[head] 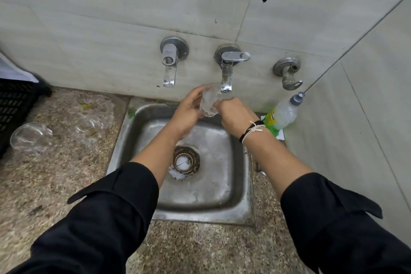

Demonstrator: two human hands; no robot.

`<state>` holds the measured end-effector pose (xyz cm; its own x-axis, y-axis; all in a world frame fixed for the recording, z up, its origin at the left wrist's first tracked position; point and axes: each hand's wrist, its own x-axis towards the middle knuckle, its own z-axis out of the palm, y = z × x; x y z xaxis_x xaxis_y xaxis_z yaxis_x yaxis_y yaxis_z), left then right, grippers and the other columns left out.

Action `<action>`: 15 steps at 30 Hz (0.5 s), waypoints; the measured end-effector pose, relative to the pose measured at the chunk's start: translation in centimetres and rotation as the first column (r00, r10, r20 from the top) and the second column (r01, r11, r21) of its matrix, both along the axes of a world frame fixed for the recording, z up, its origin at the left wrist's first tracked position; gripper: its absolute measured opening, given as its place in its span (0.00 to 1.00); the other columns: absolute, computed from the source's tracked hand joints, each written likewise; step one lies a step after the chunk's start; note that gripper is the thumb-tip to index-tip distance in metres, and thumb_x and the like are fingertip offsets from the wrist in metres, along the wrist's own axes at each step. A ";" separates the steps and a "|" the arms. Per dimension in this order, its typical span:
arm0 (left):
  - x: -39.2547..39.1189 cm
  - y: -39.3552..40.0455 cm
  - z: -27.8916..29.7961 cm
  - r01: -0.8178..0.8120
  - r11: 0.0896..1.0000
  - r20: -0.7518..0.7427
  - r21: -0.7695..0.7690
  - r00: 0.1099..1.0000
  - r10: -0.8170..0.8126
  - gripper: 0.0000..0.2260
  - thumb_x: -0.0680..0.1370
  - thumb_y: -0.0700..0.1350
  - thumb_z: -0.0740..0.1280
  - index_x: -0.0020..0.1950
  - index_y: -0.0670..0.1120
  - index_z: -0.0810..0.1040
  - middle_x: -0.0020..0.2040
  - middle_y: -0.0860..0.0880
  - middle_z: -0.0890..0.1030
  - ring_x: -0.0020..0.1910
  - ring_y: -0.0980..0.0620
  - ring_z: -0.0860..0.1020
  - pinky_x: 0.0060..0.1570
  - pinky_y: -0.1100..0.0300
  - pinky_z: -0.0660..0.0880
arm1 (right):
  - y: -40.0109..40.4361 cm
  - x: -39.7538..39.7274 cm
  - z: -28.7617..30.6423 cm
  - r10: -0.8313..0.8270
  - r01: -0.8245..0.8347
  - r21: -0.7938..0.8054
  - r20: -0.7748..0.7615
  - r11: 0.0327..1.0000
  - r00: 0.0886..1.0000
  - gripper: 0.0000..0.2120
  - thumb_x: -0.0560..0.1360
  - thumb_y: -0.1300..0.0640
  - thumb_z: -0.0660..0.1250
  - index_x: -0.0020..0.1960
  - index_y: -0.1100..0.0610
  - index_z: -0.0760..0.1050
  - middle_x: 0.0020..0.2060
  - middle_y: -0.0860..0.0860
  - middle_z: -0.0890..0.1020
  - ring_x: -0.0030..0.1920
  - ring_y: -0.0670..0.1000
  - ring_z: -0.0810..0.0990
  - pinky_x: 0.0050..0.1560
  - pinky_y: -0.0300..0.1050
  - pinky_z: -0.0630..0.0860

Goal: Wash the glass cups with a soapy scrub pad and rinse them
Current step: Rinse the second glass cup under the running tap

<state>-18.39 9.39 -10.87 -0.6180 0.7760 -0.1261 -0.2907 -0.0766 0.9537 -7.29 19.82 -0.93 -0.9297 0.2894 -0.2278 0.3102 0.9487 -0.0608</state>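
Since the cup point(209, 101) needs rinsing, we've got it tucked right under the middle tap point(226, 78), over the sink point(242, 184). Left hand point(189, 113) grasps it, right hand point(235, 115) grips its rim side. Two more cups point(31, 138) wait on the surface at 9 o'clock.

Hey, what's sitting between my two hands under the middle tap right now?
A clear glass cup, held by the left hand and right hand over the steel sink, in the head view.
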 end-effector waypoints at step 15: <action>3.5 5.3 1.9 -0.310 0.909 0.561 -0.280 0.715 0.417 0.09 0.80 0.44 0.65 0.40 0.45 0.77 0.36 0.46 0.78 0.33 0.48 0.78 0.32 0.61 0.77 | -4.0 0.9 -0.2 -0.345 0.341 0.097 0.028 0.935 0.938 0.17 0.78 0.52 0.59 0.64 0.50 0.77 0.64 0.51 0.79 0.68 0.57 0.70 0.65 0.54 0.66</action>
<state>-14.91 14.72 -8.98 -0.6033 0.4443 -0.6623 -0.7818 -0.1657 0.6011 -6.38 15.82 -1.11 -0.7599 0.6100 -0.2247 0.6182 0.7850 0.0408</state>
